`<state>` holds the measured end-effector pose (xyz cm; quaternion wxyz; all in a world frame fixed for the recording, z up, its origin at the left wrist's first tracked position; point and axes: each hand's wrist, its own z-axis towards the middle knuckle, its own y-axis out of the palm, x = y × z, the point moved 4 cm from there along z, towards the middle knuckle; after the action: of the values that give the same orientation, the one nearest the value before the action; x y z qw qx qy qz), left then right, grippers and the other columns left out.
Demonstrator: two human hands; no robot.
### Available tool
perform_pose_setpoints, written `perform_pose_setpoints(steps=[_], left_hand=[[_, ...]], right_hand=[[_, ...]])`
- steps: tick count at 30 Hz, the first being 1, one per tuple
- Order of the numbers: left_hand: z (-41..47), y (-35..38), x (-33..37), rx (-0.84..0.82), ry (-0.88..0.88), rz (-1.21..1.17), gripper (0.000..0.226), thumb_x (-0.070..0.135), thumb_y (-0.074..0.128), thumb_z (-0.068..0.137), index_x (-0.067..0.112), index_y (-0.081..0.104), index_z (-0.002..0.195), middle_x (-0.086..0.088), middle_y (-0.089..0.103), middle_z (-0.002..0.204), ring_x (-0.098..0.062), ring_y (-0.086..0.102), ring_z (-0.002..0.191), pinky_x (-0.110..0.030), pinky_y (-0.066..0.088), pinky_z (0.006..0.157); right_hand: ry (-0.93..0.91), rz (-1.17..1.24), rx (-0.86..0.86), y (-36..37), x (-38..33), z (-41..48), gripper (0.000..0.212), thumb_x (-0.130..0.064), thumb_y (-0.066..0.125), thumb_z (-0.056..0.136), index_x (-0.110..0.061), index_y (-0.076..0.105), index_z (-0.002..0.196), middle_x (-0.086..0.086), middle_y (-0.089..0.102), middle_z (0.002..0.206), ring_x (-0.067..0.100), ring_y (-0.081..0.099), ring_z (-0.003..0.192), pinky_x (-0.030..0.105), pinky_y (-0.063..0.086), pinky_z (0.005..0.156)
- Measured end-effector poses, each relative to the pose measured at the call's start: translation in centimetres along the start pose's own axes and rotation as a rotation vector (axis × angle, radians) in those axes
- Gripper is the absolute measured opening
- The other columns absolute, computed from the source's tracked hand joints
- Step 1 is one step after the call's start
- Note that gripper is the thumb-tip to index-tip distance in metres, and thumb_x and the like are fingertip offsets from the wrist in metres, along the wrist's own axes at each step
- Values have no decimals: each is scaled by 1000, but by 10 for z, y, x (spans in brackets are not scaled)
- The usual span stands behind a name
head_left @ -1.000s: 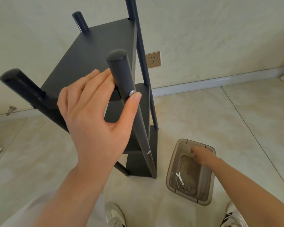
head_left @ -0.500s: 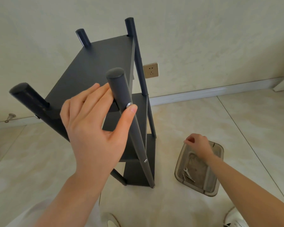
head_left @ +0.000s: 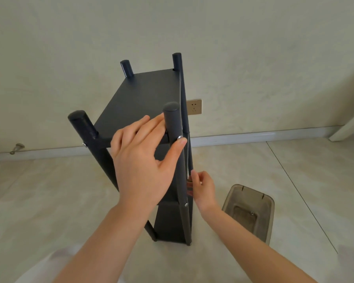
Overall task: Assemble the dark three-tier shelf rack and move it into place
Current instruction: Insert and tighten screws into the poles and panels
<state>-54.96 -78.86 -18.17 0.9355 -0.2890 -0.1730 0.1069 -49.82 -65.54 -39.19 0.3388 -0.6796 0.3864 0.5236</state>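
The right hand (head_left: 202,190) has left the translucent brown plastic tray (head_left: 251,189) for the dark three-tier rack (head_left: 143,94), fingers (head_left: 194,175) curled, contents unclear. The left hand (head_left: 143,166), flat, still steadies it, so fastening likely comes next.

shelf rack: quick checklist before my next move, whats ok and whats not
1. Upright: the shelf rack stands with its feet on the floor: ok.
2. Steadied: the left hand has its fingers flat against the near post and its thumb on the top screw: ok.
3. Whether the top screw is fully tight: cannot tell.
4. The lower screw is present in the same post: ok.
5. The right hand is at the middle tier; whether it holds a tool: cannot tell.
6. The plastic bin sits apart from the rack's feet: ok.
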Motion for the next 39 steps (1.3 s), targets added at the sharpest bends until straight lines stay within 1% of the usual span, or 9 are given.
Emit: perform_pose_setpoints(steps=[3, 10, 13, 17, 19, 22, 27, 32, 39], left_hand=[[1, -2, -4, 1, -4, -6, 48, 55, 52, 96, 21, 71, 123, 6, 70, 125, -18, 55, 128, -33, 28, 108], [7, -20, -34, 15, -54, -20, 47, 52, 54, 94, 19, 72, 122, 3, 71, 123, -21, 58, 126, -37, 32, 106], [9, -34, -51, -7, -98, -44, 46, 52, 53, 93, 19, 73, 118, 2, 73, 118, -22, 60, 124, -44, 37, 108], [8, -54, -82, 11, -247, -193, 34, 47, 57, 92, 23, 73, 110, 14, 71, 102, -19, 61, 114, -56, 45, 100], [3, -64, -95, 33, -320, -295, 21, 41, 64, 93, 25, 73, 104, 22, 66, 92, -8, 60, 104, -48, 50, 96], [-6, -73, -108, 43, -397, -356, 11, 31, 66, 95, 22, 72, 95, 19, 62, 80, -3, 58, 89, -29, 49, 85], [-21, -82, -115, 51, -522, -419, 12, 32, 66, 95, 25, 74, 101, 12, 67, 87, -10, 63, 95, -27, 48, 84], [-32, -87, -121, 39, -567, -477, 10, 30, 67, 95, 25, 74, 98, 21, 57, 69, -1, 55, 72, -10, 40, 69], [-39, -80, -122, 3, -602, -567, 12, 28, 67, 95, 33, 75, 103, 15, 70, 82, 3, 65, 86, -2, 44, 73]], right_hand=[[107, -25, -71, 8, 8, -8, 25, -35, 38, 106, -17, 52, 96, 5, 57, 85, 16, 57, 74, 30, 54, 72], [28, -115, -104, 29, -2, -17, 21, -36, 37, 105, -26, 49, 92, 0, 54, 80, 10, 55, 68, 19, 52, 63], [-14, -152, -131, 43, -13, -19, 18, -36, 40, 105, -26, 49, 93, -2, 54, 80, 9, 56, 67, 16, 48, 61], [-71, -202, -157, 57, -23, -21, 16, -35, 41, 105, -22, 49, 105, -4, 56, 81, 10, 60, 70, 13, 44, 63], [-88, -207, -164, 62, -26, -23, 19, -35, 41, 105, -19, 51, 105, -4, 57, 79, 10, 60, 71, 13, 45, 64], [-79, -200, -178, 65, -27, -28, 21, -34, 41, 105, -17, 53, 107, -2, 57, 82, 10, 60, 75, 12, 41, 60], [-91, -210, -201, 68, -27, -39, 18, -31, 45, 103, -16, 54, 109, -3, 58, 87, 8, 61, 78, 6, 39, 52], [-102, -208, -176, 61, -21, -47, 10, -31, 50, 101, -22, 53, 102, -5, 61, 89, 8, 63, 79, 5, 42, 50], [-101, -178, -144, 38, -15, -55, 5, -30, 55, 99, -27, 51, 98, -4, 63, 87, 8, 65, 76, 5, 42, 47]])
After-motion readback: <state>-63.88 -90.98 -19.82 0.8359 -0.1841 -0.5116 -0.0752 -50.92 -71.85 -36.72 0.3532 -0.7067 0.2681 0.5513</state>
